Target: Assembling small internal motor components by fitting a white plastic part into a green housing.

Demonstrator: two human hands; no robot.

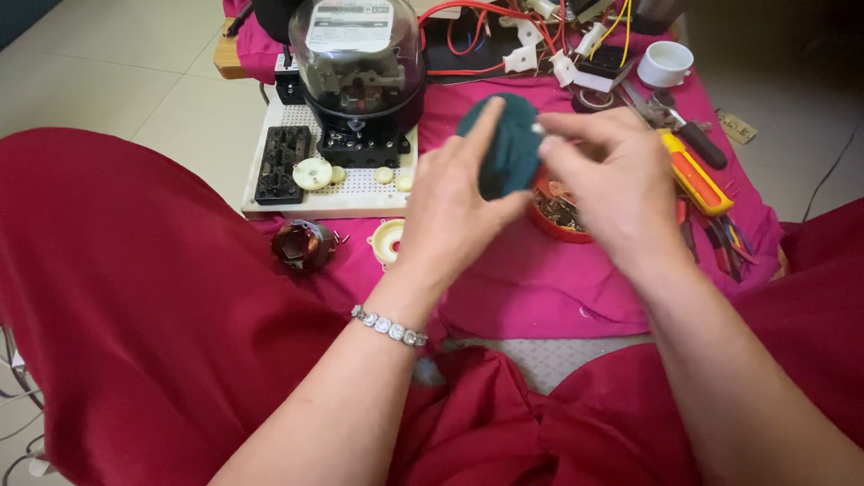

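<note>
My left hand (459, 211) holds a dark teal round disc-shaped part (506, 144) upright, index finger lying across its face and thumb under its lower edge. My right hand (612, 180) is at the disc's right edge, fingertips pinching a tiny pale piece against it. Both hands hover above a red round lid (558, 225) that holds small metal bits. A beaded bracelet (389, 326) circles my left wrist.
A glass-domed electric meter (360, 72) stands on a white perforated board (360, 191) with small white gears and a black block. A motor stator (304, 245), a white cup (666, 63), pliers, a yellow-handled screwdriver (695, 178) and wires lie on the pink cloth (540, 288).
</note>
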